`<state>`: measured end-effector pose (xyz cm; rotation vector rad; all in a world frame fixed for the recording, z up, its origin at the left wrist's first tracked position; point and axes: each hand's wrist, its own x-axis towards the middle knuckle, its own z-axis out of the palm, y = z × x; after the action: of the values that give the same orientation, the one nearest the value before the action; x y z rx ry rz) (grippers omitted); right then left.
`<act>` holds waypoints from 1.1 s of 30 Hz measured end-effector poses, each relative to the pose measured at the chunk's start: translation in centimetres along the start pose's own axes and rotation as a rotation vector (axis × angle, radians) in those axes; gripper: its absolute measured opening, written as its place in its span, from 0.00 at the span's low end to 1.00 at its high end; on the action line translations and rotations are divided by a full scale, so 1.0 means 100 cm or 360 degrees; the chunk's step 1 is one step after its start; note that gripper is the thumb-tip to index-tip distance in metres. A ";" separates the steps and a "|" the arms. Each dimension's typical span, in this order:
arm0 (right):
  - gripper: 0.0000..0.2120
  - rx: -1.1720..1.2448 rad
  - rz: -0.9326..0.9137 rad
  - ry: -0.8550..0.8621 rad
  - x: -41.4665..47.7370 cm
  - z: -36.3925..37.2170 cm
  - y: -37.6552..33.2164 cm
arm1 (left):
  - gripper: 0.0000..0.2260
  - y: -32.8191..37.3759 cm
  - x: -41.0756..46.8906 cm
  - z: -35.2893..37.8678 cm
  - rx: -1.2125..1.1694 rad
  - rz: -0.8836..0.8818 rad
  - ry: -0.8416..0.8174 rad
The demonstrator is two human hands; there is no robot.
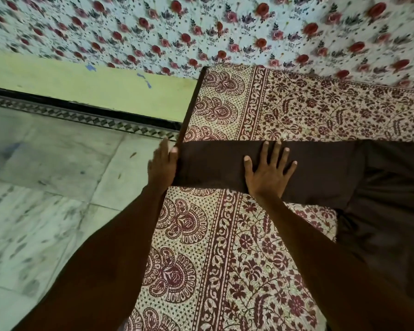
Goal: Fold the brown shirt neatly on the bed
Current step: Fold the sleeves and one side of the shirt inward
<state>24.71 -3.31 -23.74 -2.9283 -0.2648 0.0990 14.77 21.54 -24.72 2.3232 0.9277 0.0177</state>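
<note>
Brown shirt (320, 173) left-to-right (across bed (225, 247))

Home bedroom, bed (225, 235) under block-printed maroon bedsheet (296, 111), rose-patterned cloth (201, 25) beyond bed, tiled floor (46, 187) beside bed.

Right edge cuts off the brown shirt (390, 206)

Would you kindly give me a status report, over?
Right hand flat, pressing brown shirt. Left hand at shirt's end by bed edge, thumb on it. Nothing in the way.
</note>
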 end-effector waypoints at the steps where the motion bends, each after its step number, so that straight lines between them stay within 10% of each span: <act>1: 0.35 0.0000 -0.0007 -0.0007 0.002 0.000 0.000 | 0.30 -0.007 -0.002 -0.003 -0.0185 -0.0223 0.0072; 7: 0.30 0.0093 -0.0109 0.0058 -0.011 -0.018 -0.018 | 0.31 -0.022 -0.035 -0.010 -0.0634 -0.0900 0.0115; 11: 0.29 0.0219 -0.0477 -0.0095 -0.039 -0.020 -0.035 | 0.25 0.008 -0.056 -0.009 -0.0236 -0.0378 0.0499; 14: 0.31 0.0060 -0.0601 -0.0302 -0.049 -0.013 -0.032 | 0.25 0.013 -0.064 -0.003 -0.0178 -0.0245 0.0246; 23: 0.19 0.0219 -0.0448 -0.0245 -0.053 -0.041 -0.063 | 0.57 -0.029 -0.029 0.002 -0.1177 -0.1409 -0.0059; 27: 0.20 0.0263 -0.0497 -0.0272 -0.063 -0.035 -0.058 | 0.31 0.011 -0.042 -0.029 -0.1255 -0.1253 0.0296; 33: 0.15 0.0353 -0.0293 0.0075 -0.095 -0.044 -0.007 | 0.28 0.031 -0.072 -0.022 -0.0333 -0.0979 0.0660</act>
<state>15.62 -5.27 -18.84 -2.6688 -0.4818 0.0292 10.72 16.54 -19.69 1.7882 1.7247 0.3329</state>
